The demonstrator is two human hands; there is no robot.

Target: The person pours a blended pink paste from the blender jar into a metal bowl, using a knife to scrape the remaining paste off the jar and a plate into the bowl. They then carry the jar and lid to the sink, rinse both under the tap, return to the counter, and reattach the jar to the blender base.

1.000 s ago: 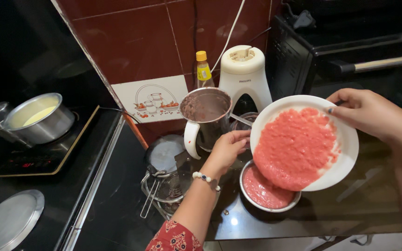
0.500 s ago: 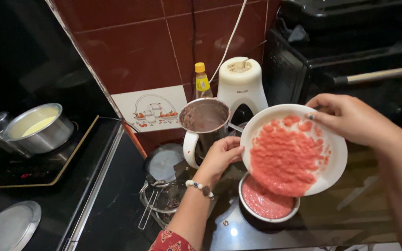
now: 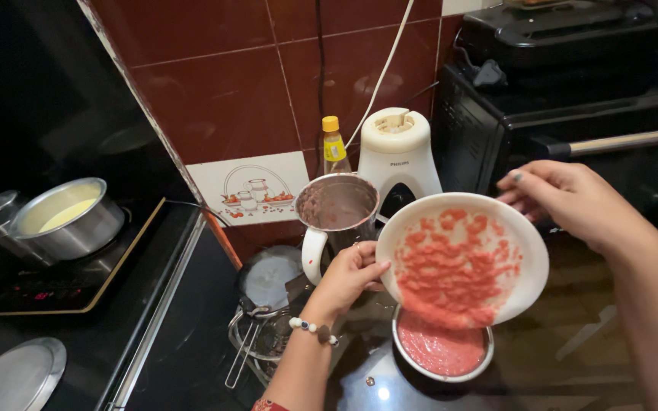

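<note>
Seen from the head camera, a round white plate (image 3: 523,266) smeared with red pulp is held tilted over a small round steel bowl (image 3: 442,352) of the same red pulp, which stands on the dark glossy counter (image 3: 573,358). The plate's far rim is gripped by the right hand (image 3: 565,198), fingers curled over the edge. Its near rim is touched by the left hand (image 3: 348,275), fingers bent against it; a beaded bracelet (image 3: 310,328) is worn on that wrist.

Just behind the left hand stands a steel jug with a white handle (image 3: 335,209), and behind that a white mixer base (image 3: 399,148) and a yellow-capped bottle (image 3: 333,144). A wire strainer (image 3: 257,335) lies left of the bowl. Further left, a steel pot of pale liquid (image 3: 66,217) sits on a black induction hob (image 3: 47,285). A black oven (image 3: 573,99) fills the right background.
</note>
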